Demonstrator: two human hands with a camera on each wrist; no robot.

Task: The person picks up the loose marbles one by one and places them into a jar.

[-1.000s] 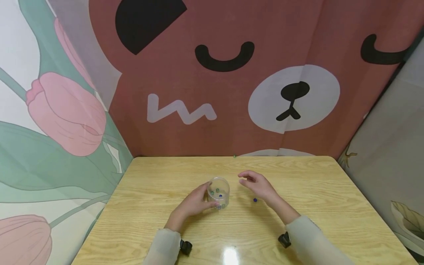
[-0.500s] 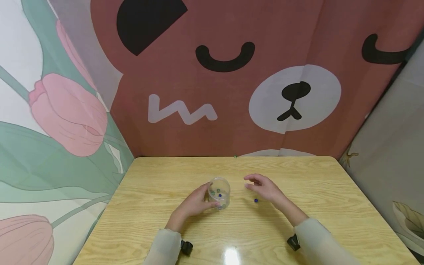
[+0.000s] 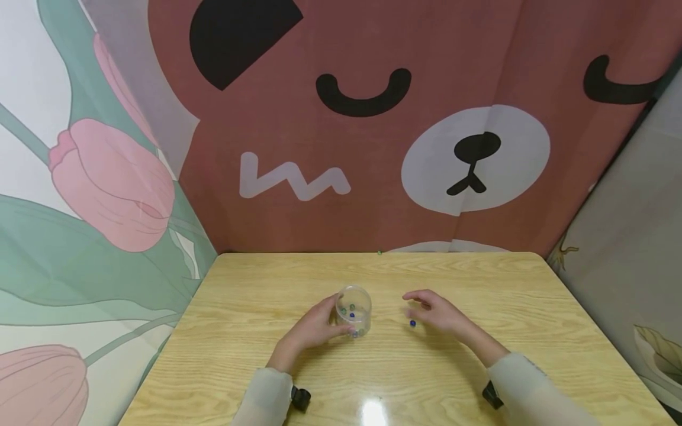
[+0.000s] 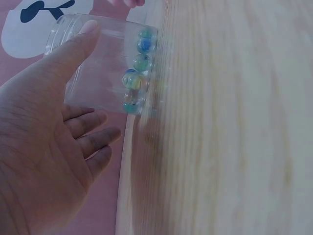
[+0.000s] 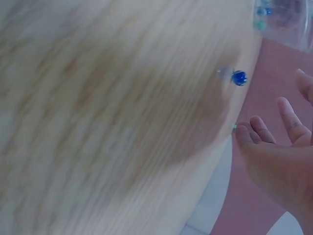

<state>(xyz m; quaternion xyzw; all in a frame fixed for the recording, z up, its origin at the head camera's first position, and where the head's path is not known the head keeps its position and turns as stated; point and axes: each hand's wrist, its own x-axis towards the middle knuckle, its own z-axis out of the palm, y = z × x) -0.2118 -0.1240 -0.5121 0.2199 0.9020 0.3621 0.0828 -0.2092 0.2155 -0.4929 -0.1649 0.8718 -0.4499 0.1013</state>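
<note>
A clear plastic jar (image 3: 363,316) stands upright and lidless on the table, with several glass marbles (image 4: 141,62) at its bottom in the left wrist view. My left hand (image 3: 314,325) grips the jar's side, thumb in front and fingers behind. To the jar's right, a single blue marble (image 3: 412,323) lies on the wood, and the right wrist view shows this blue marble (image 5: 239,78) apart from the fingers. My right hand (image 3: 442,313) hovers just above and beside it, fingers loosely bent, holding nothing.
A small green marble (image 3: 379,252) lies at the table's far edge, against the bear-patterned cloth (image 3: 373,148). The wooden table (image 3: 240,296) ends at this cloth, and a tulip-patterned cloth (image 3: 112,183) hangs on the left.
My right hand has moved right, toward me and lower, coming close to the blue marble. The left hand and the jar have stayed in place.
</note>
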